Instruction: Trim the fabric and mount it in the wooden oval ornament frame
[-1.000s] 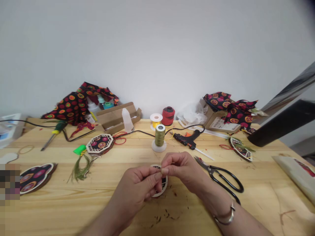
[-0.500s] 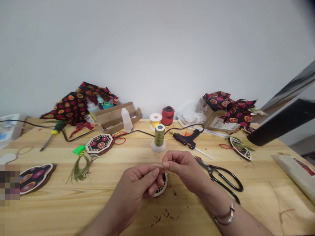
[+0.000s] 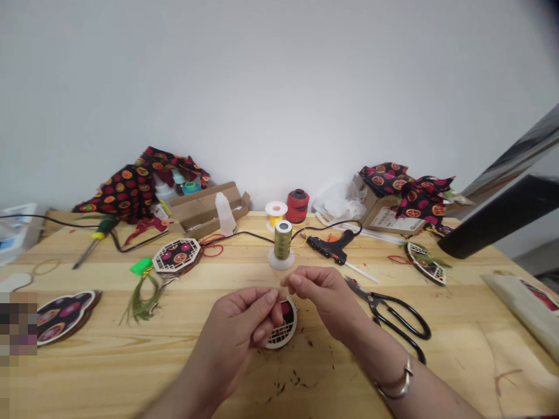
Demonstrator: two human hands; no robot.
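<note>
My left hand [image 3: 251, 317] and my right hand [image 3: 317, 294] meet at the fingertips over the middle of the table. Both are closed in a pinch; whatever lies between the fingers is too small to make out. Under them lies a round wooden lattice ornament [image 3: 283, 331] with dark patterned fabric, partly hidden by my left hand. Just behind the hands stands a spool of olive-green thread [image 3: 283, 240]. To the right of my right hand rest black-handled scissors [image 3: 395, 314], blades pointing away to the upper left.
Behind are a yellow spool [image 3: 276, 214], a red spool [image 3: 297, 206] and a black glue gun [image 3: 334, 247]. On the left lie an octagonal ornament [image 3: 177, 256], a green tassel [image 3: 145, 298] and a screwdriver [image 3: 92, 243]. A black cylinder [image 3: 493, 218] leans in from the right.
My left hand has shifted slightly left, and my right fingertips have moved slightly left and closer to it. More of the round ornament shows between my hands.
</note>
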